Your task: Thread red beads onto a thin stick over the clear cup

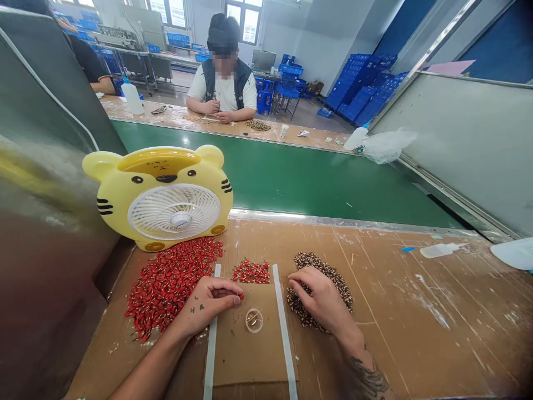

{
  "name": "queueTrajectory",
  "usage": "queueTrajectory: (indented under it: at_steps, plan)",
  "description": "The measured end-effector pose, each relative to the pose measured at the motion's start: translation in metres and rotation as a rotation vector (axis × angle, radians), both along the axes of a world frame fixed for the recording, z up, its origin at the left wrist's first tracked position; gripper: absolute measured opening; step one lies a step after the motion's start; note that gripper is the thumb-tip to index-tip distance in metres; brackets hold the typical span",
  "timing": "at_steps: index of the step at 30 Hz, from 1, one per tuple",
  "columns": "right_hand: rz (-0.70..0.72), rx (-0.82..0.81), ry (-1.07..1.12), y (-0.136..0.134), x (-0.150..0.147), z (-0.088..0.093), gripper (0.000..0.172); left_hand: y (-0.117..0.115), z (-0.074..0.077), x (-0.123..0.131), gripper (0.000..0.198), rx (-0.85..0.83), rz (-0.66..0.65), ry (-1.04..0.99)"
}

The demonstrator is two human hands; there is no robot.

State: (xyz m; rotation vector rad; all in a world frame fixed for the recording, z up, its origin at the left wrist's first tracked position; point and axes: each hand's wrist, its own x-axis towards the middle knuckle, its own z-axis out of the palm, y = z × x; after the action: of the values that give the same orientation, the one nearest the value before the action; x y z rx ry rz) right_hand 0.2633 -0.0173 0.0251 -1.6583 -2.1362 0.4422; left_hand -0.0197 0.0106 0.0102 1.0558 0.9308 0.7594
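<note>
Red beads (169, 286) lie in a broad heap on a scarred brown workbench (416, 311), below a yellow tiger-shaped desk fan (158, 197), while a smaller batch of red beads (251, 272) sits between two white strips (285, 333). Speckled brown beads (339, 286) form a second heap to the right. Judging by these heaps, most of the material looks untouched and much remains to be handled; no finished piece can be made out. A small clear round dish (254, 320) rests on a cardboard sheet (250, 361) between the strips, holding something pale that is too small to identify. The person's left hand (208, 305) reaches in from the lower left, angled across the cardboard, its thumb and fingertips pinched tight on what appears to be a single red bead (241, 296). The right hand (318, 297) comes in from the lower right on a tattooed forearm (366, 378), its fingers (300, 293) spread and lightly curved, tips resting on the speckled heap with nothing visibly held. A white squeeze bottle (441, 250) lies on the bench to the right. Across a green conveyor belt (291, 178), a co-worker (225, 83) sits at the far bench, with blue plastic crates (358, 94) stacked behind
</note>
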Motion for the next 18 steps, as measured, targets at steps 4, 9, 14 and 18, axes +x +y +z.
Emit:
queueTrajectory:
  at_steps: [4, 9, 14, 18]
  plan:
    - [0.053, -0.045, -0.205, 0.004, 0.019, -0.002, 0.014, 0.0, -0.001, 0.0, 0.009, 0.02, -0.02, -0.001]
    - [0.125, -0.095, -0.277, 0.005, 0.009, -0.01, 0.013, -0.001, -0.001, -0.001, 0.011, 0.012, -0.017, -0.008]
    - [0.125, -0.103, -0.314, 0.011, 0.001, -0.01, 0.017, -0.001, 0.0, 0.0, 0.012, 0.002, -0.027, 0.001]
    - [0.135, -0.089, -0.28, 0.015, 0.001, -0.01, 0.017, -0.001, 0.0, 0.001, 0.013, -0.001, -0.025, -0.01]
